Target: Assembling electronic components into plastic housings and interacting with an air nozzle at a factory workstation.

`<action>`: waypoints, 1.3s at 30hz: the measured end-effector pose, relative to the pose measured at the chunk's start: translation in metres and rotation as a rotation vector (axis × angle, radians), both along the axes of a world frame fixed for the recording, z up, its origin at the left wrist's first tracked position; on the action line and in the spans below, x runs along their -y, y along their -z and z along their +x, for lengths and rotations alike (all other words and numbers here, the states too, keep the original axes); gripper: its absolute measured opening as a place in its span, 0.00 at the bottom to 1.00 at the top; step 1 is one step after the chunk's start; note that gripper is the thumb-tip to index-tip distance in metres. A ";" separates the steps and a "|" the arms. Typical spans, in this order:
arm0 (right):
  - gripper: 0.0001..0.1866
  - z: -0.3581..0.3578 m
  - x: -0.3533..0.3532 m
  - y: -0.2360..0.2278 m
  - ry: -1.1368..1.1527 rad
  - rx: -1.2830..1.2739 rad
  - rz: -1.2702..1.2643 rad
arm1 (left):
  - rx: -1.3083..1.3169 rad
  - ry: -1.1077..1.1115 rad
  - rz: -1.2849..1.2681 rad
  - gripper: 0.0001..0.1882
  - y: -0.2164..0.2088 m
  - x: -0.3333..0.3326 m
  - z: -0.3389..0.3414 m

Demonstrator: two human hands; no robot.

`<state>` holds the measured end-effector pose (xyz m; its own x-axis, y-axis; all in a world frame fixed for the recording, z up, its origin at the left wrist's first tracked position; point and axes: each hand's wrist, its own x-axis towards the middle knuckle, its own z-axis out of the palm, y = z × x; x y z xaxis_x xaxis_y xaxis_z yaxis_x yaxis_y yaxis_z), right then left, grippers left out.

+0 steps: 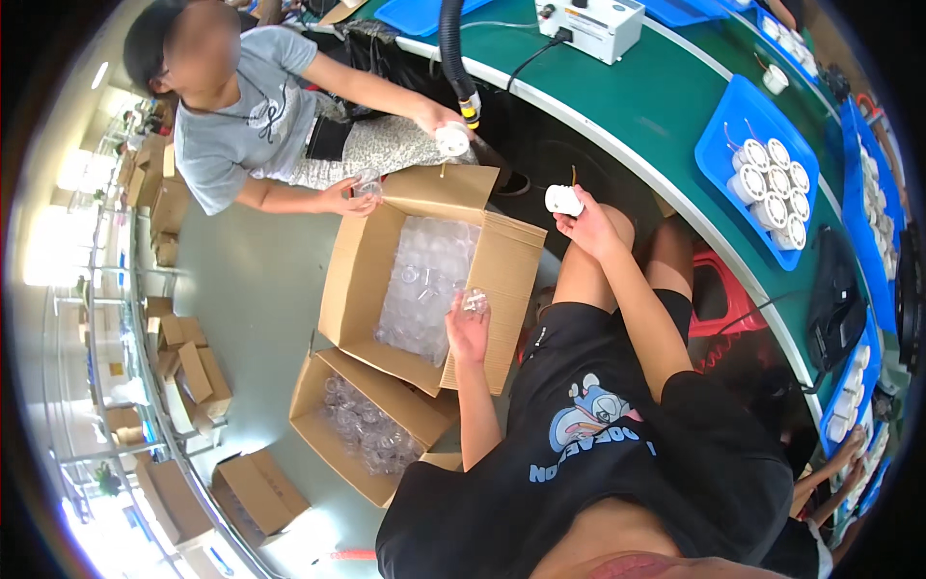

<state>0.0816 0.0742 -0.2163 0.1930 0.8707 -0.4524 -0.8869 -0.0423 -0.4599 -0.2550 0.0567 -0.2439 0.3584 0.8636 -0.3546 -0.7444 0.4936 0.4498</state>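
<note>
White machine (pixel 600 37) on green table (pixel 656 121); red stool (pixel 745 301) near edge.

Green bench (pixel 627 106): my feed shows one white boxy device (pixel 603 37), blue trays (pixel 719 135), a loose white round part (pixel 775 80), a black object (pixel 835 299).
Grey floor (pixel 246 289): I log open cardboard boxes (pixel 333 458), a red stool (pixel 733 280).

The clear piece (pixel 474 302) at the left hand (pixel 468 333) is too small to make out. The right hand (pixel 592 232) hides part of the white cylinder (pixel 561 200). Legs and table (pixel 617 111) partly cover the red stool (pixel 711 263); the upper edge cuts off the far blue tray (pixel 424 13).
</note>
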 end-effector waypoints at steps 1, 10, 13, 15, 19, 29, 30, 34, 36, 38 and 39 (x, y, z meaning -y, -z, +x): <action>0.20 -0.001 0.001 0.001 0.014 -0.008 0.009 | -0.008 0.014 0.009 0.26 -0.002 -0.003 0.008; 0.20 -0.016 0.001 -0.004 -0.031 -0.064 0.139 | 0.091 0.137 -0.179 0.22 0.007 -0.014 0.053; 0.20 -0.018 -0.017 0.007 -0.032 -0.053 0.072 | 0.065 0.156 -0.196 0.23 0.003 -0.011 0.055; 0.20 -0.017 -0.041 0.022 -0.045 -0.052 0.016 | 0.065 0.177 -0.202 0.23 0.001 -0.009 0.053; 0.18 -0.029 -0.107 0.012 0.020 -0.138 -0.043 | 0.051 0.167 -0.214 0.24 -0.005 0.005 0.033; 0.21 -0.039 -0.201 -0.031 -0.016 -0.375 0.131 | 0.125 0.041 -0.294 0.27 -0.003 0.066 -0.024; 0.21 -0.045 -0.200 -0.036 0.003 -0.419 0.131 | 0.135 0.047 -0.289 0.27 -0.001 0.068 -0.030; 0.23 -0.070 -0.187 -0.057 0.056 -0.345 0.147 | -0.057 0.084 -0.205 0.25 0.004 0.062 -0.041; 0.22 -0.071 -0.163 -0.051 0.018 -0.205 0.169 | -0.185 0.128 -0.135 0.23 -0.003 0.041 -0.025; 0.22 -0.053 -0.131 -0.011 0.043 -0.149 0.148 | -0.313 0.184 -0.072 0.21 -0.018 0.005 0.008; 0.21 -0.043 -0.110 0.010 0.051 -0.103 0.115 | -0.401 0.203 0.065 0.23 -0.031 -0.011 0.031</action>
<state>0.0384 0.1844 -0.2260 0.1960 0.9082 -0.3698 -0.9294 0.0518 -0.3654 -0.2236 0.0677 -0.2134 0.3678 0.8154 -0.4470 -0.3962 0.5723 0.7179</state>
